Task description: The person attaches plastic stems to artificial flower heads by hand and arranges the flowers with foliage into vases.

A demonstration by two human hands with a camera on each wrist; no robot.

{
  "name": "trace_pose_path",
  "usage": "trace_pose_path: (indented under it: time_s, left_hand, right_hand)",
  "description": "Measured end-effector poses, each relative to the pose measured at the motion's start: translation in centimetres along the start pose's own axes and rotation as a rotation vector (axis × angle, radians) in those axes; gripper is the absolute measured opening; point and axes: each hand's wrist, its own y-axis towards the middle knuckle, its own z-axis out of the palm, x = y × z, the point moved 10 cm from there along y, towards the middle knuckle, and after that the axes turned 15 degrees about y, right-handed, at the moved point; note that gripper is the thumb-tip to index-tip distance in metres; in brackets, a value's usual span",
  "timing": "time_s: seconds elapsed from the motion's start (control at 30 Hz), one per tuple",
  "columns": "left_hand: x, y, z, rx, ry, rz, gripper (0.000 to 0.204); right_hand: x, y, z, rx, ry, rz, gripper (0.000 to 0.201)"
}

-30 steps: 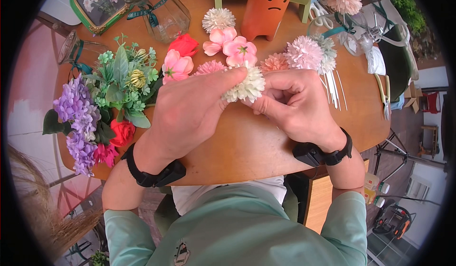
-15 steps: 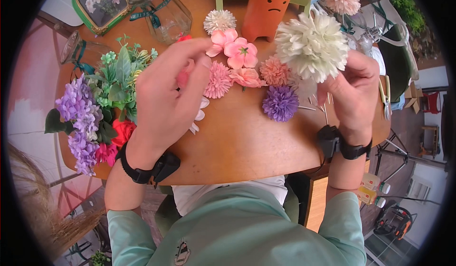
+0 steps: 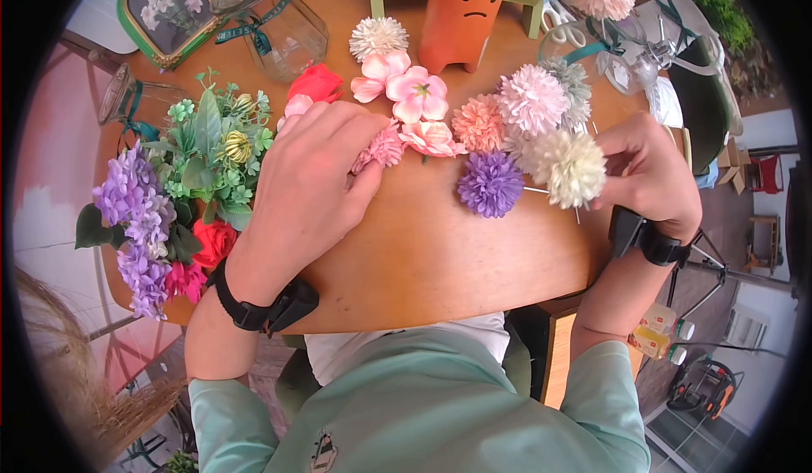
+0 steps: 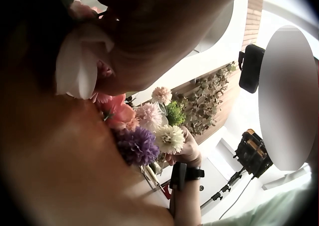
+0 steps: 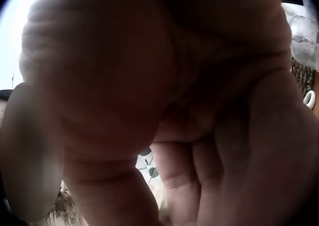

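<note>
My right hand (image 3: pixel 651 177) pinches a creamy white pompom flower (image 3: pixel 571 169) from behind, low over the table's right side. A purple pompom flower (image 3: pixel 491 184) lies just left of it, with pale pink (image 3: pixel 534 99) and peach (image 3: pixel 479 125) ones behind. My left hand (image 3: pixel 309 190) is over the flowers at centre left, thumb and fingers around a pink pompom flower (image 3: pixel 382 150). White petals (image 4: pixel 77 64) show beneath that hand in the left wrist view. Open pink blossoms (image 3: pixel 417 94) lie beyond it. The right palm fills the right wrist view and hides the white flower.
Purple hydrangeas (image 3: pixel 131 198), greenery (image 3: pixel 203 135) and a red rose (image 3: pixel 215 242) lie at the left. Behind stand a glass vase (image 3: pixel 292 42), a green picture frame (image 3: pixel 135 21) and an orange pot (image 3: pixel 461 21). White-handled scissors (image 3: pixel 558 33) lie back right.
My hands have parted from the white flower they both held. The right hand has carried it right and lowered it. The left has moved left, then onto the pink pompom flower.
</note>
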Motion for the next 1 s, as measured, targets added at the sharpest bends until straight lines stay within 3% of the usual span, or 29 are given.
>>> trace_pose_path:
  time_s: [0.03,0.1,0.2,0.33,0.47,0.53,0.67,0.73,0.77,0.9,1.0]
  left_hand:
    - [0.0,0.0,-0.1,-0.018,-0.007,0.000,0.033]
    - [0.1,0.1,-0.2,-0.028,-0.011,-0.007,0.033]
    - [0.2,0.2,-0.9,-0.102,-0.023,-0.018,0.034]
    - [0.5,0.1,-2.6,-0.271,-0.055,-0.060,0.036]
    - [0.3,0.0,-3.4,-0.318,0.002,-0.038,0.039]
    - [-0.3,0.1,-2.0,-0.165,0.003,0.018,0.041]
    - [-0.8,0.2,-1.9,-0.201,0.004,0.055,0.035]
    - [-0.3,0.1,-2.9,-0.300,0.003,-0.010,0.038]
    - [-0.5,0.3,-2.9,-0.299,-0.008,-0.004,0.038]
    - [-0.1,0.1,-4.1,-0.385,-0.099,-0.019,0.042]
    - [-0.2,0.0,-3.9,-0.379,-0.111,-0.004,0.042]
  right_hand:
    - [-0.3,0.3,0.1,-0.001,0.001,-0.001,0.012]
    - [-0.3,0.9,1.8,0.145,-0.262,-0.092,0.008]
    - [-1.1,2.1,2.4,0.058,-0.332,0.048,0.005]
    - [-1.6,2.9,3.0,0.095,-0.408,0.018,0.009]
    - [-1.1,2.5,3.0,0.091,-0.369,0.013,0.005]
    - [-1.2,1.7,1.9,0.045,-0.179,0.070,0.005]
    - [-1.5,0.5,-3.1,-0.153,-0.171,0.064,0.008]
    - [-2.4,-0.1,-8.1,-0.442,-0.265,0.049,0.012]
    - [-3.0,-0.3,-9.8,-0.480,-0.327,0.050,0.020]
    - [-3.4,0.4,-10.8,-0.423,-0.565,-0.064,0.030]
    - [-4.9,0.5,-10.4,-0.422,-0.561,0.092,0.036]
